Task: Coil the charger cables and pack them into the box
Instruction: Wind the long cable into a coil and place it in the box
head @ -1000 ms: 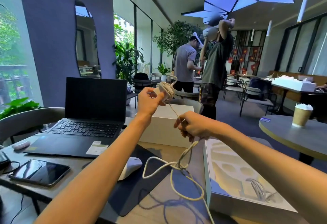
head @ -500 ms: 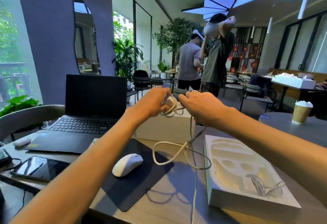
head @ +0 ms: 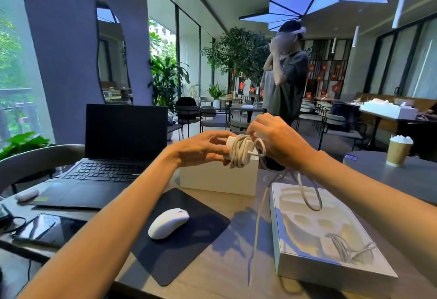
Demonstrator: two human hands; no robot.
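My left hand (head: 201,148) holds a white charger brick (head: 238,151) with several turns of white cable wound around it, above the table. My right hand (head: 276,140) grips the cable right beside the brick. The loose cable (head: 309,194) hangs from my right hand in a loop over the open white box (head: 307,235) and trails down toward the table's front edge. That box has a moulded tray, and a second coiled grey cable (head: 350,249) lies in its near right part.
A white box lid (head: 217,180) stands behind my hands. A white mouse (head: 168,223) sits on a dark mat (head: 179,235). An open laptop (head: 118,152), a phone (head: 45,227) and a paper cup (head: 399,151) are around. Two people stand beyond the table.
Both hands stay together at the brick while more cable is wound on. The hanging loop has become shorter and swung right, over the open box. The view has shifted slightly.
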